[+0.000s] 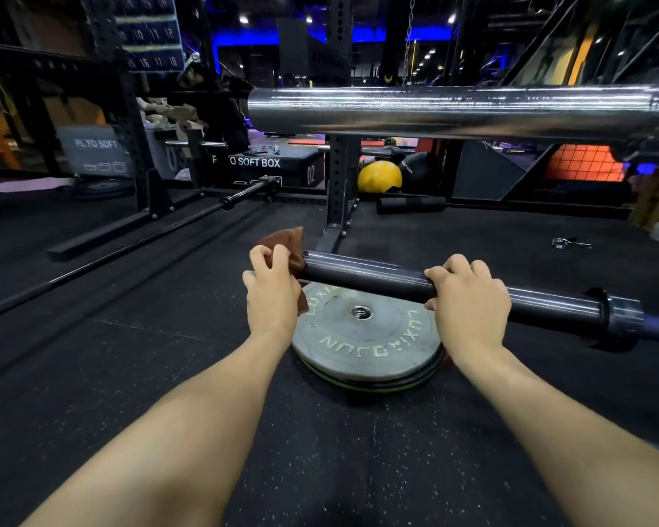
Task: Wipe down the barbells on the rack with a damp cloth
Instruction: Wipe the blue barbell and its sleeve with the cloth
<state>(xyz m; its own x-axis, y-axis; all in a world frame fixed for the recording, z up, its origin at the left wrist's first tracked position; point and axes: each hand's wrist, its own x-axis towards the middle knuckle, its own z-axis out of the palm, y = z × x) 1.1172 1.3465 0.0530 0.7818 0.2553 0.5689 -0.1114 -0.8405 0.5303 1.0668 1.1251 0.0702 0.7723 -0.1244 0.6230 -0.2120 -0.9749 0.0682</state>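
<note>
A dark barbell sleeve point(366, 273) runs from the centre to the right edge, low above the floor. My right hand point(468, 302) grips this sleeve from above, fingers curled over it. My left hand point(273, 289) holds a brown cloth point(288, 241) against the sleeve's left end. A second, shiny chrome barbell sleeve point(453, 110) lies higher up, across the upper right of the view, on the black rack point(339, 184).
Grey weight plates point(362, 344) are stacked flat on the black rubber floor under the lower sleeve. Another bar point(137, 241) lies on the floor at left. A spring collar point(565, 243) lies at right. Plyo boxes point(259, 165), a yellow ball point(379, 176) and a person stand behind.
</note>
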